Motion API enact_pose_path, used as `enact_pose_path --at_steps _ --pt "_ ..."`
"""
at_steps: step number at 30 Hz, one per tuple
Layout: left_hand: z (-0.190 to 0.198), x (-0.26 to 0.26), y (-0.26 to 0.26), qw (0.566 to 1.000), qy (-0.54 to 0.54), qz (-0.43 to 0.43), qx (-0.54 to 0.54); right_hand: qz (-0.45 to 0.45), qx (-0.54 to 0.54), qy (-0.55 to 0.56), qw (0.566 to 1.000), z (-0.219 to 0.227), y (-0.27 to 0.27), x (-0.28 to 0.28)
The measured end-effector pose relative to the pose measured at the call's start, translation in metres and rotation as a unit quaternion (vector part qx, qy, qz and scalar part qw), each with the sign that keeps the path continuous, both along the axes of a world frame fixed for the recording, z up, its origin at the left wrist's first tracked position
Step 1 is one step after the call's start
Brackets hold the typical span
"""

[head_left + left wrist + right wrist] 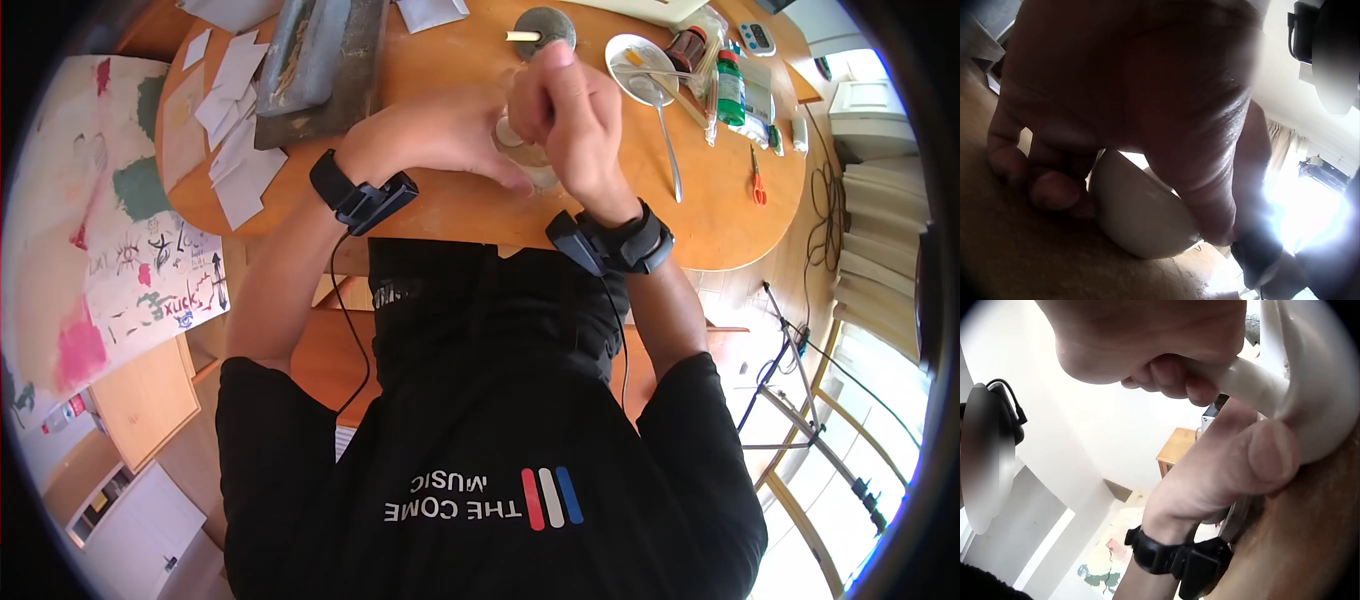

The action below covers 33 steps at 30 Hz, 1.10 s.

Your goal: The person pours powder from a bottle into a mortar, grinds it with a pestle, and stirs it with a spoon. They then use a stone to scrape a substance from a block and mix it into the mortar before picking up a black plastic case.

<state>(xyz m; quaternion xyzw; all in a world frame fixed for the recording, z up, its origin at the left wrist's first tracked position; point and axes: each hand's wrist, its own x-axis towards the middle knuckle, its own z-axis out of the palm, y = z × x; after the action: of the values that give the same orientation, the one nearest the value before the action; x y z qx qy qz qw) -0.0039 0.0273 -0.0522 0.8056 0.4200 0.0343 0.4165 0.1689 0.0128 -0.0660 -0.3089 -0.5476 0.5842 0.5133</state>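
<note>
A white bowl (527, 156) stands on the wooden table, partly hidden by both hands in the head view. My left hand (435, 135) curls around its side, with fingers and thumb on opposite sides in the left wrist view, where the bowl's smooth wall (1141, 215) shows between them. My right hand (577, 115) is closed in a fist above the bowl. In the right wrist view it grips a white rod-like pestle (1252, 385) that reaches into the bowl (1329, 419), while the left thumb lies against the outer wall. The bowl's contents are mostly hidden.
Beyond the bowl is a round grey dish (553, 22) with a pale stick. To the right lie a white plate (625, 50), a spoon (672, 165), a green bottle (731, 92) and orange scissors (759, 188). A grey tray (310, 130) and paper sheets (238, 200) are at left.
</note>
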Motion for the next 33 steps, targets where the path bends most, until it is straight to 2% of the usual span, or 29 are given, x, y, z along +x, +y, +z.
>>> enact_pose_path --at_steps 3,6,7,11,14,17,20,21,24,25,28,29,33 --pt "-0.005 -0.001 0.002 1.000 0.001 0.003 0.005 0.050 -0.012 -0.076 0.996 0.011 -0.007 0.019" --pt "-0.009 -0.002 0.000 0.998 -0.035 0.014 0.052 0.030 0.042 -0.115 0.992 0.008 0.004 0.043" --pt "-0.012 -0.002 0.000 0.998 -0.032 0.021 0.052 0.033 0.029 -0.053 0.998 0.004 0.012 0.041" --pt "-0.003 -0.001 0.001 1.000 -0.018 0.005 0.013 -0.020 0.011 0.000 1.000 -0.001 0.012 0.006" --pt "-0.009 -0.002 0.004 0.999 -0.043 -0.012 -0.017 0.038 -0.008 -0.024 0.999 0.003 -0.008 0.003" --pt "-0.017 -0.003 0.006 0.999 -0.050 -0.010 -0.007 0.087 0.030 -0.076 0.993 0.013 -0.011 0.026" --pt "-0.009 -0.002 0.004 1.000 -0.023 -0.005 0.017 0.048 0.125 -0.178 0.975 0.017 -0.002 0.033" --pt "-0.008 0.000 0.002 1.000 -0.012 -0.005 0.023 0.030 0.161 -0.172 0.971 0.005 0.006 0.027" --pt "-0.019 -0.004 0.006 0.998 -0.056 -0.002 -0.040 0.017 0.025 -0.045 0.999 -0.001 0.001 0.003" --pt "-0.022 -0.005 0.006 0.998 -0.052 -0.003 -0.022 -0.044 0.027 -0.100 0.994 -0.004 -0.007 -0.007" --pt "-0.025 -0.003 0.006 0.999 -0.043 -0.007 0.029 0.008 -0.029 -0.044 0.999 -0.003 -0.007 0.000" --pt "-0.020 -0.001 0.006 0.998 -0.043 -0.006 0.042 0.057 -0.083 0.008 0.995 0.006 -0.010 0.006" --pt "-0.002 0.008 -0.002 0.999 -0.027 0.007 0.015 0.058 -0.075 -0.021 0.995 -0.004 0.006 0.011"
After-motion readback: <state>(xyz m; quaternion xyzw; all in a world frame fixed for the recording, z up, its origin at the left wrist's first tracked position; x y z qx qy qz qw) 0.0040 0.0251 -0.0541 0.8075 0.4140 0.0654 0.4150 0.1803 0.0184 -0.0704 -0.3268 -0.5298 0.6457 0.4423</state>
